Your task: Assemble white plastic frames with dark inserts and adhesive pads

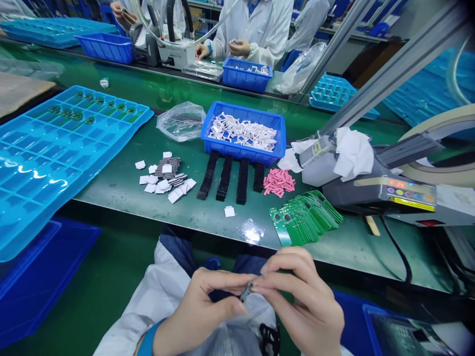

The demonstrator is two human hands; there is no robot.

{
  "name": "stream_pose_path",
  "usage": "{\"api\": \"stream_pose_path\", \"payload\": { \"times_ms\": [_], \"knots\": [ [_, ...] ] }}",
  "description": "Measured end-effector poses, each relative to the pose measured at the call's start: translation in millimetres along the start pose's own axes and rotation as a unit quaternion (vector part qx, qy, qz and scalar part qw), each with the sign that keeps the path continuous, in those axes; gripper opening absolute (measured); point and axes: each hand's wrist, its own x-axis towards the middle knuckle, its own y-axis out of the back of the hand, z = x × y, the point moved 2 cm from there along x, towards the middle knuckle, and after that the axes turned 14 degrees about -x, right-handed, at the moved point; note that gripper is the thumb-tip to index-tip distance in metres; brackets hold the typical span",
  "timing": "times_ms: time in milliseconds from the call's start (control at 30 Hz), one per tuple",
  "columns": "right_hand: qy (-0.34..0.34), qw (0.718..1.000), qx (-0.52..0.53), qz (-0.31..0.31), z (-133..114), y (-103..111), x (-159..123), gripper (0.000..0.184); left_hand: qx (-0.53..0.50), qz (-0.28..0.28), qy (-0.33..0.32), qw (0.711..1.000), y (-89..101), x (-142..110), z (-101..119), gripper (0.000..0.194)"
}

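Over my lap, just in front of the table edge, my left hand [204,309] pinches a small thin greyish piece [246,291] between thumb and forefinger. The fingertips of my right hand [306,296] are pressed together at the upper end of the same piece. Fingers cover most of it, so its exact kind does not show. Nearest on the table are a fanned stack of green circuit boards [304,220], a shiny clear film [252,231] and a small white square pad [229,211].
A blue bin [243,154] holds white plastic parts. Before it lie black strips [224,178], pink pieces [279,182] and white-topped squares [163,185]. A blue tray [111,141] overhangs at left; a tape dispenser [378,190] stands right. A co-worker [248,29] sits opposite.
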Motion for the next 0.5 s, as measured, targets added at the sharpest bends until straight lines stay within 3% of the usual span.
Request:
{"api": "stream_pose_path", "payload": {
  "times_ms": [500],
  "knots": [
    [0.002,1.0,0.019,-0.005,-0.2,1.0,0.7,0.012,0.042,-0.011,-0.059,0.997,-0.5,-2.5,8.7,0.025]
  ]
}}
